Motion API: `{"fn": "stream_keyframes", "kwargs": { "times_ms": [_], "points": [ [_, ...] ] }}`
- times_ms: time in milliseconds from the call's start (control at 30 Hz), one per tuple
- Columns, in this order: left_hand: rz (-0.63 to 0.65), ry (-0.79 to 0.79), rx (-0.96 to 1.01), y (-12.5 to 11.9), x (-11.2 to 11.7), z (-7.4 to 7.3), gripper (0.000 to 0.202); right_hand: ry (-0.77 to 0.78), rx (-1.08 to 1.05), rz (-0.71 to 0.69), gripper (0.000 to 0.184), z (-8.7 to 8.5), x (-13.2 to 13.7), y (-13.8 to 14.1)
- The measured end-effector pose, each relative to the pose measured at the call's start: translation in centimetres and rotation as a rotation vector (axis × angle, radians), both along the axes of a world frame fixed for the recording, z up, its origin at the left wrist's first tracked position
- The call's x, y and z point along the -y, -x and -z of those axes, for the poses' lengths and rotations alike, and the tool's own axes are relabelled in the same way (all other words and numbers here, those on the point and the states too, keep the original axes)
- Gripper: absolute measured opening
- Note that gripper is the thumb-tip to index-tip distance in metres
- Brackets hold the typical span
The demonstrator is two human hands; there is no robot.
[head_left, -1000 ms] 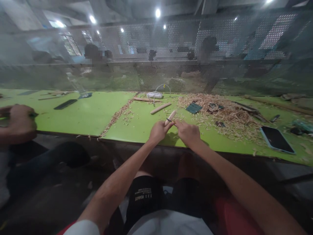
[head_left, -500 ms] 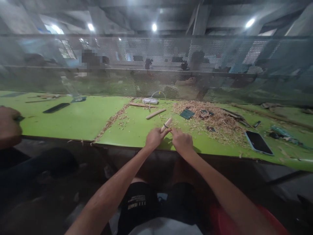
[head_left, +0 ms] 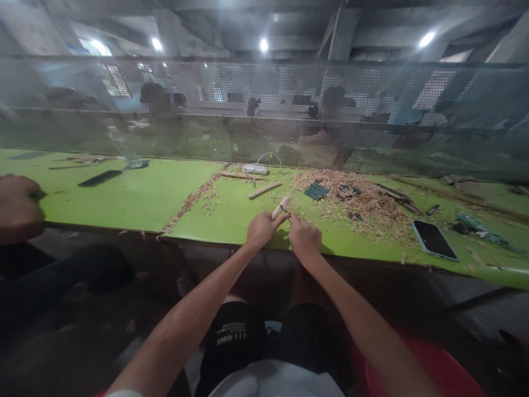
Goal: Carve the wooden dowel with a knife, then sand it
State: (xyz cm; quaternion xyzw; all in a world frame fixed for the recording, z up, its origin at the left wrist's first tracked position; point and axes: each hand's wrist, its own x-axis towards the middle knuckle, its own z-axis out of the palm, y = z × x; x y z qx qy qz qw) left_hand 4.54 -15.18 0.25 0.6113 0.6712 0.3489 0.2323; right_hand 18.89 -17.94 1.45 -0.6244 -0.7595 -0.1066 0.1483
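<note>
My left hand (head_left: 261, 228) is closed around a short pale wooden stick (head_left: 281, 207) that points up and away over the green table (head_left: 136, 198). My right hand (head_left: 305, 236) is closed too, pinched against the stick's near end; a small dark blade seems to rest on the wood, too small to be sure. Both hands hover just past the table's near edge.
Wood shavings (head_left: 372, 204) are heaped to the right, with a dark phone (head_left: 433, 240) beyond them. Another stick (head_left: 263, 190) and a white cable (head_left: 257, 169) lie farther back. A neighbour's hand (head_left: 19, 207) is at the left edge. Perforated mesh (head_left: 264, 110) walls off the back.
The view drifted a little; my hands sit slightly higher and left in the picture. The grip on the stick looks the same, and the neighbour's hand has shifted slightly.
</note>
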Motion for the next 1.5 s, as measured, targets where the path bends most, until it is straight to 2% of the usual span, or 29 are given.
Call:
{"fn": "stream_keyframes", "kwargs": {
  "times_ms": [133, 400, 533, 667, 867, 1000, 1500],
  "points": [
    [-0.032, -0.016, 0.029, 0.2, -0.6, 0.3, 0.064, 0.006, -0.046, 0.044, 0.048, 0.6, -1.0, 0.7],
    [0.028, -0.047, 0.132, 0.6, -0.6, 1.0, 0.059, 0.085, 0.027, -0.156, 0.047, 0.0, -2.0, -1.0],
    [0.045, -0.037, 0.061, 0.4, -0.1, 0.7, 0.054, 0.092, 0.021, -0.265, 0.045, -0.3, -2.9, -2.4],
    [0.052, -0.039, -0.012, 0.2, 0.3, 0.8, 0.052, 0.120, 0.006, -0.345, 0.046, 0.2, -3.8, -3.3],
    [-0.011, -0.068, -0.029, 0.2, 0.6, 1.2, 0.055, 0.126, 0.043, -0.284, 0.049, 0.0, -3.4, -2.8],
    [-0.015, -0.059, -0.024, 0.3, 0.7, 1.3, 0.058, 0.143, 0.082, -0.203, 0.052, -0.8, -2.1, -2.0],
    [-0.024, -0.024, -0.043, 0.0, 0.2, 1.1, 0.067, 0.104, 0.058, -0.107, 0.051, -1.3, -0.5, -0.9]
  ]
}}
